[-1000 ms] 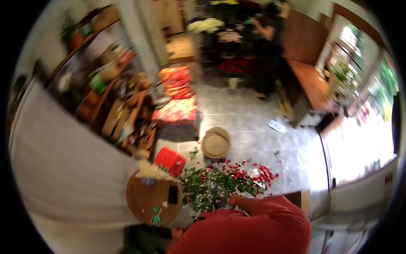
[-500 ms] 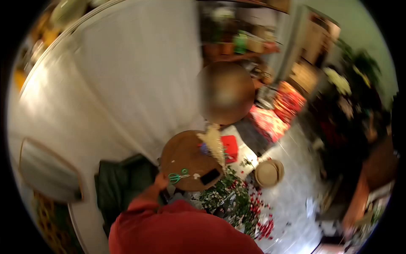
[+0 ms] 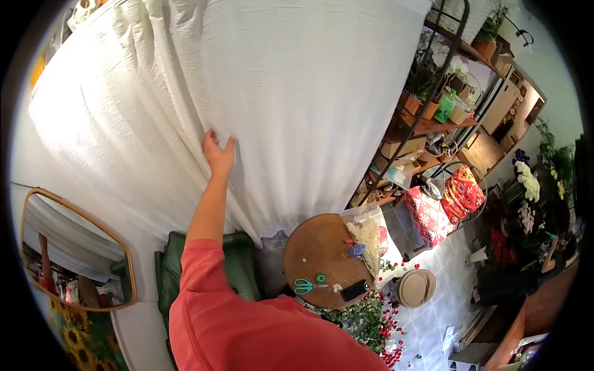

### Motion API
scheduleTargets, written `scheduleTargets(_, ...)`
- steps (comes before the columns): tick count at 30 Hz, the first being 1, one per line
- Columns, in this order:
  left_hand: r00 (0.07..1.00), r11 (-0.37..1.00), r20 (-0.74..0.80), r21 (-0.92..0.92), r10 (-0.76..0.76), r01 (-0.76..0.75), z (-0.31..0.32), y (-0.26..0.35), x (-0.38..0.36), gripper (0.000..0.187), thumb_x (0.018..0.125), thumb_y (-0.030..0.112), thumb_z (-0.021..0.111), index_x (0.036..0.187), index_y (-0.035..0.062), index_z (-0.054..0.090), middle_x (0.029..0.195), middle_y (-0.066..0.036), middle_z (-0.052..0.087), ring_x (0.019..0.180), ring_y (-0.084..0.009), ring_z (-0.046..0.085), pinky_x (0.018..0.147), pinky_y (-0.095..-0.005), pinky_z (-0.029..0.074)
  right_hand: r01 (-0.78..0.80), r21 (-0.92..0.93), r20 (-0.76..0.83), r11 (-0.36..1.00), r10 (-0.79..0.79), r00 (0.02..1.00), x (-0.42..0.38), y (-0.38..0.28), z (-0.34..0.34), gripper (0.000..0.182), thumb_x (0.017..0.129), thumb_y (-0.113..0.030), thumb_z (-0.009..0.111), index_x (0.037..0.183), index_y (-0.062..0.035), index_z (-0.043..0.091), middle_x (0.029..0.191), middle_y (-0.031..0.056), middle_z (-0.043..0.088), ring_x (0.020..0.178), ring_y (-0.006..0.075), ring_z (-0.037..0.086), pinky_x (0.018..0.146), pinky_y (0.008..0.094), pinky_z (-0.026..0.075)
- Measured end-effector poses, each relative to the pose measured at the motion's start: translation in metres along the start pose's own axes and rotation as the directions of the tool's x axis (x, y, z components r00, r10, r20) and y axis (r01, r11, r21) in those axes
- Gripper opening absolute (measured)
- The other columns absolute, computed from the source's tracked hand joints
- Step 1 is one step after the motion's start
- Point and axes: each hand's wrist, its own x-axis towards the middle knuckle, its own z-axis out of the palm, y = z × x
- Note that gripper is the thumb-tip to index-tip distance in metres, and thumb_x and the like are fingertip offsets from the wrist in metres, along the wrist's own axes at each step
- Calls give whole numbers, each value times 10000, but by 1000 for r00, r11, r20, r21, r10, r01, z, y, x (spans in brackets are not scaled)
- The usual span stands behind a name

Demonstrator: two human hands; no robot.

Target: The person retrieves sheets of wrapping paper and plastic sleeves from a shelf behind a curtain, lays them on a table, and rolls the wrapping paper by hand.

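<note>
Curtain (image 3: 297,93) hangs behind the green armchair (image 3: 240,263), left hand (image 3: 219,154) at its fold with thumb and fingers apart; fabric judged soft, pliant, best gathered by the loose vertical edge.
</note>
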Motion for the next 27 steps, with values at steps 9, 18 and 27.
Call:
scheduleTargets(9, 992, 956, -90, -271, 89, -110, 56, 69, 0, 519, 799, 133, 789, 1220, -7, 520, 1181, -187, 529, 1104, -327, 527, 954, -411, 437, 137, -80, -1, 987, -137, 991, 1, -100, 19, 286, 926, -265, 664, 1111, -51, 710, 976, 129, 739, 829, 234, 700, 743, 369, 562)
scheduleTargets(18, 939, 993, -338, 114, 72, -36, 15, 57, 55, 303, 828, 164, 764, 989, -46, 616, 947, -213, 605, 946, -407, 581, 869, -496, 448, 94, -38, -23, 995, -95, 995, 11, -99, 17, 268, 921, -245, 664, 1071, -29, 716, 950, 127, 743, 815, 223, 703, 728, 359, 563)
scheduleTargets(27, 970, 871, 50, -454, 236, -189, 145, 147, 33, 202, 861, 112, 747, 1041, 20, 745, 1372, -158, 535, 1255, -322, 531, 1055, -382, 432, 84, -38, -27, 996, -85, 996, 14, -95, 17, 253, 916, -224, 665, 1030, -6, 722, 924, 125, 747, 800, 212, 707, 713, 349, 565)
